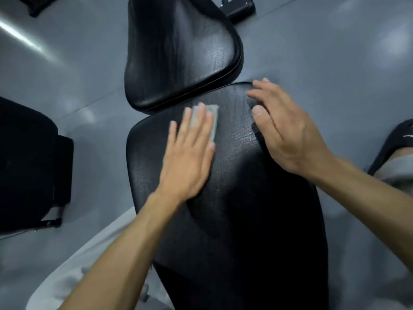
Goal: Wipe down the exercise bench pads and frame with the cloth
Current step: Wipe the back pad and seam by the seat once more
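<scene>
While the left hand (190,151) presses the small folded cloth (213,121) flat under straight fingers near the far end of the long black bench pad (234,198) for wiping contact, the right hand (283,130) rests spread, empty, at the pad's right edge, likely bracing.

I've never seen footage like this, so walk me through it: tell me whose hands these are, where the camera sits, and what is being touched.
There is no machine here. A person wears a camera on the head, looking down at their own arms. The left hand presses a pale folded cloth flat against the nearer black bench pad. The right hand rests open near that pad's far right edge, holding nothing. A second black pad lies beyond, over a grey floor. A black sandal shows at right.
</scene>
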`<state>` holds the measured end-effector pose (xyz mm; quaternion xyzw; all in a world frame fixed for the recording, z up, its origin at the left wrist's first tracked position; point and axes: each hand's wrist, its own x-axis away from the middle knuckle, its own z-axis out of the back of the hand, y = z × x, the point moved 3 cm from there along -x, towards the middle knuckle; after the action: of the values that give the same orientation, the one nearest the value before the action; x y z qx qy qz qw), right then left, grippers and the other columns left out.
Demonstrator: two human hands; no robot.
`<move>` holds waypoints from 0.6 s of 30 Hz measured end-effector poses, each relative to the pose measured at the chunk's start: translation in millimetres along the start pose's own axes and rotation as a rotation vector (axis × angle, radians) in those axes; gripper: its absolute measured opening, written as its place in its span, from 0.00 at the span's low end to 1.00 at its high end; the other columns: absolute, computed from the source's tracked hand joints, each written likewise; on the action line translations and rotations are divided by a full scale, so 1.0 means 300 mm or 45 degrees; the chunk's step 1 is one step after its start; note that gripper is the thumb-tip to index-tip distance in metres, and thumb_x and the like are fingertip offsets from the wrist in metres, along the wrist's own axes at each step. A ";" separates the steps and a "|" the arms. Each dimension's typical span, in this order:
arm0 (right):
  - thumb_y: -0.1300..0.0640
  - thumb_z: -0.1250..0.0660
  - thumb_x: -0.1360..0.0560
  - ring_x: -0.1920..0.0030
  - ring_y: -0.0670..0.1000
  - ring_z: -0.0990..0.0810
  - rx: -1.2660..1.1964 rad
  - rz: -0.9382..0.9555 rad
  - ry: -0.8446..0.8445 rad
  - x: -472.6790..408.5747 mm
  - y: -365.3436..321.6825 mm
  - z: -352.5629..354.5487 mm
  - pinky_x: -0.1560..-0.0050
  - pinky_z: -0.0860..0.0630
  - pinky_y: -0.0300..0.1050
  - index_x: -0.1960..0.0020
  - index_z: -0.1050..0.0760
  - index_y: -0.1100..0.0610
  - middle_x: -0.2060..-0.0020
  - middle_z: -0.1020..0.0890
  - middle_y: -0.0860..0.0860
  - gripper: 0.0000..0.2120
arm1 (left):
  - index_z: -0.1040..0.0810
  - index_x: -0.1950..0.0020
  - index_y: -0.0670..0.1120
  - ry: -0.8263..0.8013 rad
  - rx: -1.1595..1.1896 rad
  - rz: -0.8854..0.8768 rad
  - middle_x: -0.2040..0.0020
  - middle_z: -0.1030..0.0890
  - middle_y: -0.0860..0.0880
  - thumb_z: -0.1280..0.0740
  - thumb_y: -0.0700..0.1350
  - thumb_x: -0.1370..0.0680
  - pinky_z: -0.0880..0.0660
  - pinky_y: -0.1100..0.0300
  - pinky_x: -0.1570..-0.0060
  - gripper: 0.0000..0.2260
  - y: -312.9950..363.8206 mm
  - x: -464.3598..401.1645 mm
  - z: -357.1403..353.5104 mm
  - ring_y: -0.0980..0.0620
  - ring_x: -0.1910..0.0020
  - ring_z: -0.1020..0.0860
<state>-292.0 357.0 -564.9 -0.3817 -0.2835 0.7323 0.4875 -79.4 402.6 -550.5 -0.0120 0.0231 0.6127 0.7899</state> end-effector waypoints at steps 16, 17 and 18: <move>0.50 0.47 0.16 0.18 0.55 0.45 0.703 0.259 -0.202 0.046 -0.036 -0.077 0.20 0.48 0.60 0.21 0.37 0.61 0.20 0.39 0.56 0.26 | 0.51 0.16 0.44 -0.025 0.061 0.021 0.15 0.53 0.46 0.50 0.49 0.14 0.50 0.41 0.20 0.27 -0.034 0.310 -0.040 0.45 0.17 0.55; 0.49 0.47 0.16 0.18 0.55 0.46 0.719 0.258 -0.208 0.049 -0.040 -0.078 0.20 0.48 0.60 0.21 0.37 0.61 0.20 0.39 0.56 0.27 | 0.51 0.16 0.46 -0.026 0.025 -0.063 0.15 0.52 0.47 0.50 0.50 0.14 0.50 0.41 0.20 0.27 -0.066 0.346 -0.047 0.46 0.17 0.54; 0.49 0.47 0.16 0.18 0.55 0.46 0.735 0.256 -0.215 0.051 -0.042 -0.080 0.19 0.49 0.60 0.21 0.37 0.61 0.20 0.39 0.56 0.27 | 0.51 0.15 0.47 0.000 -0.019 -0.033 0.15 0.52 0.48 0.50 0.50 0.14 0.49 0.40 0.20 0.27 -0.138 0.348 -0.050 0.47 0.17 0.53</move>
<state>-269.2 377.0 -572.5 -0.1917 -0.0643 0.8561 0.4756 -13.6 492.6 -571.3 -0.0180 0.0185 0.6027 0.7976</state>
